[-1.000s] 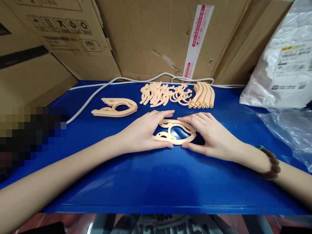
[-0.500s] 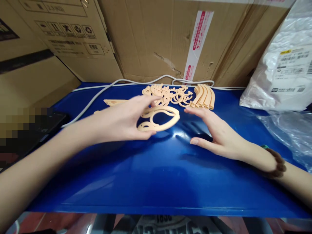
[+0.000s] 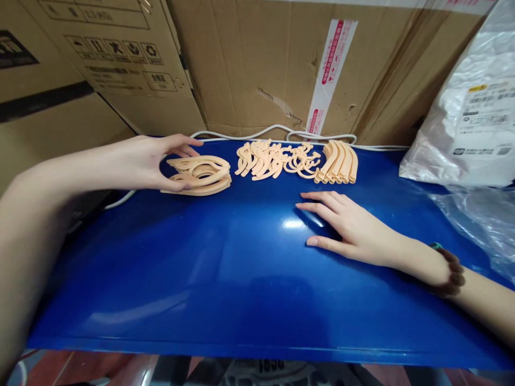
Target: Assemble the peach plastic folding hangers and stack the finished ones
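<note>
At the left back of the blue table, beige plastic folding hangers [image 3: 213,171] lie stacked flat, with curved outer arms and a gap in the middle. My left hand [image 3: 155,161] is at the stack's left end, fingers apart, its thumb against the near side and its other fingers above the far side. Whether it still touches the top piece firmly, I cannot tell. My right hand [image 3: 350,225], wearing a brown fuzzy band at the wrist, hovers over or rests on the table with fingers spread and nothing in them.
Small beige curved strips [image 3: 261,159], hook pieces [image 3: 303,161] and a row of curved arm pieces [image 3: 337,162] lie along the back. A white cable [image 3: 249,134] runs behind them, before cardboard boxes [image 3: 241,64]. A white plastic bag [image 3: 462,123] stands at right.
My left hand has carried a beige hanger left from the middle onto the stack, and its fingers have spread. My right hand has shifted slightly left, still open.
</note>
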Tool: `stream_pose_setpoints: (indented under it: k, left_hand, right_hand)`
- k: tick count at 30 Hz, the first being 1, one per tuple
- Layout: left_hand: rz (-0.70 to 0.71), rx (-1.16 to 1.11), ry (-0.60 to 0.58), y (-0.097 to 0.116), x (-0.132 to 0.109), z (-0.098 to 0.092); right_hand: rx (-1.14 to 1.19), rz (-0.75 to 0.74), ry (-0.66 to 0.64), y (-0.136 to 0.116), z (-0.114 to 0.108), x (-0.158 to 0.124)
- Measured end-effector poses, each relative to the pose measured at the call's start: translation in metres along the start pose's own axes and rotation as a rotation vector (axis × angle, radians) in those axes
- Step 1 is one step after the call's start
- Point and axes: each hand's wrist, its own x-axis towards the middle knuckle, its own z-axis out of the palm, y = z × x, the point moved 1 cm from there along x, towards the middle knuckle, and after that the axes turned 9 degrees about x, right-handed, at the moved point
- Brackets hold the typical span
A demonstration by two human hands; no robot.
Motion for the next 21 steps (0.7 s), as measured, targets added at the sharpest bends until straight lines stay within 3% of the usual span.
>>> stream_pose_setpoints:
  k: [6, 14, 21]
  left_hand:
    - [0.001, -0.008, -0.016, 0.007, -0.004, -0.005]
    - [0.053, -0.066, -0.043, -0.013, 0.000, 0.009]
    - [0.040, -0.049, -0.049, -0.001, -0.005, 0.001]
  right_hand:
    - [-0.017, -0.002, -0.011, -0.001, 0.000, 0.000]
    - [-0.033, -0.001, -0.026, -0.001, -0.001, 0.000]
    - [-0.038, -0.004, -0.022, -0.002, -0.001, 0.000]
